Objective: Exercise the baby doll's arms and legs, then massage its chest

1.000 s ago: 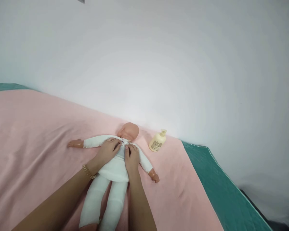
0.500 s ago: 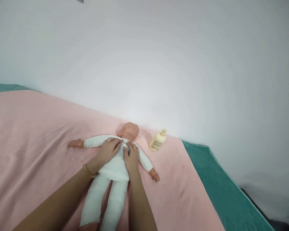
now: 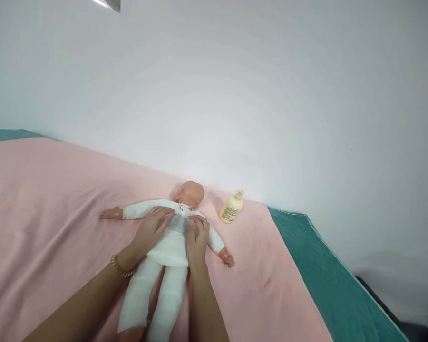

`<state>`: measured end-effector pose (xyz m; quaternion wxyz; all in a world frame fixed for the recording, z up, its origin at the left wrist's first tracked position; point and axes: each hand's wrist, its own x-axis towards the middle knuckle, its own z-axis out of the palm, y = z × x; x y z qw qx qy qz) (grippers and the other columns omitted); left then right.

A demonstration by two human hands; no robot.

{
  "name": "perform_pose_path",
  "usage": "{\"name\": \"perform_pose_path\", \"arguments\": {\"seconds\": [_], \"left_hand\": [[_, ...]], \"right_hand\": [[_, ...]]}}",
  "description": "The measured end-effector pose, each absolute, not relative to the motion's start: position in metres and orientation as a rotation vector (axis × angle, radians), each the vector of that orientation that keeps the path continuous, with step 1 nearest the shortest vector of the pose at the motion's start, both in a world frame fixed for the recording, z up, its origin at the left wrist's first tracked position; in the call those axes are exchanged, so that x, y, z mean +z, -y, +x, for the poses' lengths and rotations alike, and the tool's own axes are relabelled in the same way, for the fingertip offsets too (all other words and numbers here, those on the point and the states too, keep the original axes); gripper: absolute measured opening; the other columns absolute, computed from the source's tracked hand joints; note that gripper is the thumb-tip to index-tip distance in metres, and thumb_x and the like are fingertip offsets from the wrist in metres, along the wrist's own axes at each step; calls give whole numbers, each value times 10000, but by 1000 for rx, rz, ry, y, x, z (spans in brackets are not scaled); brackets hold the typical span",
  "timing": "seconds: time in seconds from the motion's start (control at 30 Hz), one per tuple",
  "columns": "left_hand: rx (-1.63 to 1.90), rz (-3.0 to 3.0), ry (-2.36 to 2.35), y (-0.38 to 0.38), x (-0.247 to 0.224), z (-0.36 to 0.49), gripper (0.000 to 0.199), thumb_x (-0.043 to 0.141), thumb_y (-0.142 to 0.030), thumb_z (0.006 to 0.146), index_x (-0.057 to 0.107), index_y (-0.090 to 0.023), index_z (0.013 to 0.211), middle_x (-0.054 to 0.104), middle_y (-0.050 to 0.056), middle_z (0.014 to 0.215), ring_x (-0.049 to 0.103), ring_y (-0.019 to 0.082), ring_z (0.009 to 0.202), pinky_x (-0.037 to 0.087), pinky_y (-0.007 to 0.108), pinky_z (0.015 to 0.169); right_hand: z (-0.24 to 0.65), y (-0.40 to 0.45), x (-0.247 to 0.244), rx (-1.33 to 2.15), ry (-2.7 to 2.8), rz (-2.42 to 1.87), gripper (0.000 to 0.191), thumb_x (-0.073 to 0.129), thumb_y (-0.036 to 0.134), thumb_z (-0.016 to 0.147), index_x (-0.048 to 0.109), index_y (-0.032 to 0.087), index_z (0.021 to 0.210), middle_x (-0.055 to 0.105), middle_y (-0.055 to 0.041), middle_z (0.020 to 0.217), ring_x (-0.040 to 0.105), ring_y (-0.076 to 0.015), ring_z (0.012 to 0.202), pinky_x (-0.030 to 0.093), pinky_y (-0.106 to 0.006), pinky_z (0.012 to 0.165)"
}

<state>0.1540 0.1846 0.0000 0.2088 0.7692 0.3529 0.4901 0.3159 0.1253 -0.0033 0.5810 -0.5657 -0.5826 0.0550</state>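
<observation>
A doll point(image 3: 169, 249) with a white cloth body lies stretched out on the pink cloth point(image 3: 74, 190), its bald head turned aside and its arms spread. My left hand point(image 3: 152, 227) rests on the left side of the doll's upper torso, fingers apart. On the right side of the torso lies my right hand point(image 3: 199, 237), its fingers bent loosely over the edge and holding nothing. Between the two hands the greyish patch and a dark thread near the neck show.
A pale yellow pump bottle point(image 3: 231, 208) stands to the right of the doll's head. Beyond the pink cloth's right edge lies a green sheet point(image 3: 317, 256). A white wall point(image 3: 214, 95) rises behind the bed.
My hands have moved apart, outward from the middle of the doll's chest, uncovering more of the greyish patch. The view has shifted slightly.
</observation>
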Motion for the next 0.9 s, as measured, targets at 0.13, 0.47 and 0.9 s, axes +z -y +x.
{"name": "perform_pose_path", "arguments": {"seconds": [0.13, 0.47, 0.9], "left_hand": [[1416, 2093, -921, -155, -3, 142, 339, 379, -356, 1008, 661, -197, 906, 703, 50, 943, 597, 229, 973, 416, 383, 935], [1200, 2110, -877, -121, -13, 129, 389, 360, -358, 1008, 653, -210, 799, 662, 21, 794, 571, 213, 853, 426, 343, 831], [1222, 1996, -863, -125, -16, 129, 394, 364, -394, 1007, 668, -206, 842, 689, 30, 896, 593, 211, 938, 418, 351, 926]], "right_hand": [[307, -100, -4, 229, 1377, -1258, 357, 425, 357, 1011, 750, 237, 925, 648, -52, 903, 583, -207, 932, 446, -355, 867], [292, -65, -21, 222, 1414, -1330, 401, 446, 288, 987, 744, 248, 722, 559, -3, 632, 526, -184, 721, 393, -329, 737], [290, -67, -21, 296, 1361, -1361, 383, 436, 309, 998, 743, 249, 778, 578, -18, 749, 539, -196, 827, 405, -332, 787]]}}
